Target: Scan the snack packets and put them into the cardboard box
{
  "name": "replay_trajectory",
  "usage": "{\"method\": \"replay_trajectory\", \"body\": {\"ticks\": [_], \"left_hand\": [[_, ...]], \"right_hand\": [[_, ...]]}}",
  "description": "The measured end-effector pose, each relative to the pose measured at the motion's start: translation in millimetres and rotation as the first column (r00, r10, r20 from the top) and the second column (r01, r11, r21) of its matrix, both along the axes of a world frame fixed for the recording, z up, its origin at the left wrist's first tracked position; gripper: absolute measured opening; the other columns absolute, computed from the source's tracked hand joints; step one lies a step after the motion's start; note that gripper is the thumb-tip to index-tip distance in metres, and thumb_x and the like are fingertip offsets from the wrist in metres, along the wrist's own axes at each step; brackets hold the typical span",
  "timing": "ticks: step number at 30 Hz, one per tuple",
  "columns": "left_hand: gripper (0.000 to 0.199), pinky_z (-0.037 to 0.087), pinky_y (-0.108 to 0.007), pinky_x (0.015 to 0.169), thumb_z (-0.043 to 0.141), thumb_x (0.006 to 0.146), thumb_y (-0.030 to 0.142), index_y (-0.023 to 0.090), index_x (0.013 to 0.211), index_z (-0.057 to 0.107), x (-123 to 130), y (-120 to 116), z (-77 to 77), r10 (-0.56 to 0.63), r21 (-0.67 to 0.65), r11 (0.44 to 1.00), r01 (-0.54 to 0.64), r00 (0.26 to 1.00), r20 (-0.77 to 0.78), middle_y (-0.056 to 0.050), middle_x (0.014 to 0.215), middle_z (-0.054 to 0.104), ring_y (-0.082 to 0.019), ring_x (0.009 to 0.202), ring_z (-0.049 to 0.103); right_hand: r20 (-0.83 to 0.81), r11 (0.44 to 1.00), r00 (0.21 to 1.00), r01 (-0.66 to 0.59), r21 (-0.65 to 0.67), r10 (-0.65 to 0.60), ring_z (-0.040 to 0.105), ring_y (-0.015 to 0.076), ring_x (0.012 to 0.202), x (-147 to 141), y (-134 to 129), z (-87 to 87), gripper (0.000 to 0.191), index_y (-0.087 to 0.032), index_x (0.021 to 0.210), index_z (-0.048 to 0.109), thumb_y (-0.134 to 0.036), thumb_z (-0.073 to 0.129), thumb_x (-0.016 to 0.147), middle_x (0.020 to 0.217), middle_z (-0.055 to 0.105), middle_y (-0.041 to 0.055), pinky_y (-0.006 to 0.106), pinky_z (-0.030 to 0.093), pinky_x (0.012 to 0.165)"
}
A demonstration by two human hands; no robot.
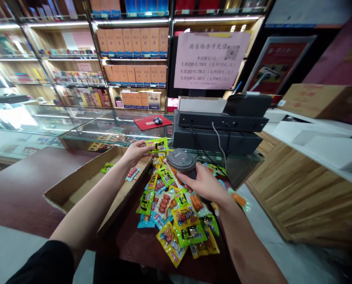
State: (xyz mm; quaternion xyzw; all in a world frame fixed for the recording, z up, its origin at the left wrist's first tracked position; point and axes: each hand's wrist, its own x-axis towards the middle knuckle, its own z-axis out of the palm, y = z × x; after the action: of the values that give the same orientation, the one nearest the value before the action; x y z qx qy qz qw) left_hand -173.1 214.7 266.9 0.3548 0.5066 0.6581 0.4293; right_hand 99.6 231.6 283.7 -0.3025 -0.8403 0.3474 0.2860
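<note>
Snack packs (185,216): most lie in a pile on the table (128,240).
Box (75,181): only two packs show inside.
Left hand (136,153): fingers pinch a green pack (159,144) near the pile.
Right hand (203,182): fingers curl round a scanner (181,161).

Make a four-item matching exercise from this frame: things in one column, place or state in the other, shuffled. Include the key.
Things
1. scanner
2. left hand
3. mouse
4. cardboard box with the open top

Place or state
A. on a red mat
B. has a few packets inside
C. gripped in the right hand
D. holding a green packet

Pairs: 1-C, 2-D, 3-A, 4-B
</note>
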Motion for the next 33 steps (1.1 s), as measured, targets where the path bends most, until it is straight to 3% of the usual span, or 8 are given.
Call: {"method": "replay_trajectory", "body": {"ticks": [4, 8, 12, 15, 21, 27, 33], "left_hand": [[0.04, 0.06, -0.037, 0.079, 0.091, 0.051, 0.029, 0.012, 0.074, 0.063, -28.3, -23.9, 7.1, 0.061, 0.008, 0.998, -0.061, 0.997, -0.047, -0.004, 0.082, 0.068, -0.017, 0.08, 0.068], [0.043, 0.059, -0.033, 0.076, 0.091, 0.052, 0.031, 0.011, 0.082, 0.068, -61.0, -62.6, 10.6, 0.165, -0.024, 0.986, -0.168, 0.982, -0.089, -0.007, 0.091, 0.07, -0.017, 0.083, 0.068], [0.047, 0.056, -0.026, 0.07, 0.088, 0.056, 0.04, 0.013, 0.091, 0.071, -85.8, -100.8, 13.9, 0.3, -0.068, 0.947, -0.313, 0.942, -0.152, -0.007, 0.089, 0.071, -0.014, 0.075, 0.067], [0.05, 0.053, -0.023, 0.066, 0.087, 0.056, 0.045, 0.013, 0.091, 0.072, -93.5, -113.3, 15.4, 0.367, -0.072, 0.917, -0.392, 0.901, -0.229, -0.009, 0.089, 0.072, -0.014, 0.075, 0.067], [0.051, 0.053, -0.024, 0.07, 0.088, 0.053, 0.047, 0.014, 0.09, 0.072, -71.6, -84.3, 5.0, 0.265, -0.089, 0.952, -0.293, 0.933, -0.242, -0.008, 0.087, 0.071, -0.015, 0.079, 0.067], [0.05, 0.052, -0.026, 0.071, 0.086, 0.054, 0.051, 0.015, 0.087, 0.074, -19.7, -35.2, -5.0, 0.096, -0.114, 0.984, -0.137, 0.947, -0.307, -0.007, 0.083, 0.071, -0.016, 0.078, 0.065], [0.044, 0.048, -0.025, 0.064, 0.085, 0.055, 0.049, 0.017, 0.083, 0.074, 29.3, 1.9, -9.3, -0.013, -0.155, 0.987, -0.047, 0.931, -0.364, -0.005, 0.078, 0.072, -0.014, 0.069, 0.063]], "right_hand": [[0.009, 1.0, 1.0, -0.024, 0.02, 0.024, 0.07, 0.0247, 0.082, -1.8, -1.0, -1.5, 0.034, -0.017, 0.111, 0.066, -0.039, 0.062, 0.085, 0.083, 0.073, 0.0074, 0.037, 0.054, 0.074], [0.044, 0.998, 0.998, -0.049, 0.027, 0.048, 0.07, 0.0256, 0.081, -4.2, -2.1, -3.7, 0.036, -0.016, 0.111, 0.066, -0.04, 0.062, 0.084, 0.082, 0.073, 0.0078, 0.038, 0.054, 0.074], [0.039, 0.997, 0.997, -0.063, 0.043, 0.061, 0.07, 0.0269, 0.081, -4.1, -2.9, -4.4, 0.035, -0.018, 0.11, 0.065, -0.042, 0.062, 0.085, 0.08, 0.073, 0.0074, 0.04, 0.054, 0.075], [0.031, 0.997, 0.998, -0.047, 0.064, 0.045, 0.07, 0.0271, 0.079, -2.8, -2.6, -3.8, 0.034, -0.019, 0.11, 0.065, -0.041, 0.063, 0.084, 0.078, 0.073, 0.007, 0.039, 0.054, 0.072], [0.062, 1.0, 0.998, -0.003, 0.007, 0.003, 0.066, 0.0215, 0.059, 2.8, -0.9, -0.5, 0.034, -0.017, 0.106, 0.066, -0.043, 0.062, 0.084, 0.072, 0.072, 0.0049, 0.034, 0.052, 0.059], [-0.055, 0.997, 0.998, 0.021, 0.073, -0.017, 0.066, 0.0279, 0.103, 11.2, 2.0, 6.8, 0.037, -0.017, 0.113, 0.067, -0.037, 0.067, 0.082, 0.11, 0.072, 0.0103, 0.041, 0.052, 0.089], [-0.091, 0.999, 0.996, 0.023, 0.031, -0.02, 0.066, 0.0269, 0.107, 18.0, 4.4, 11.2, 0.035, -0.019, 0.115, 0.067, -0.034, 0.067, 0.083, 0.115, 0.071, 0.0107, 0.042, 0.05, 0.093]]}}
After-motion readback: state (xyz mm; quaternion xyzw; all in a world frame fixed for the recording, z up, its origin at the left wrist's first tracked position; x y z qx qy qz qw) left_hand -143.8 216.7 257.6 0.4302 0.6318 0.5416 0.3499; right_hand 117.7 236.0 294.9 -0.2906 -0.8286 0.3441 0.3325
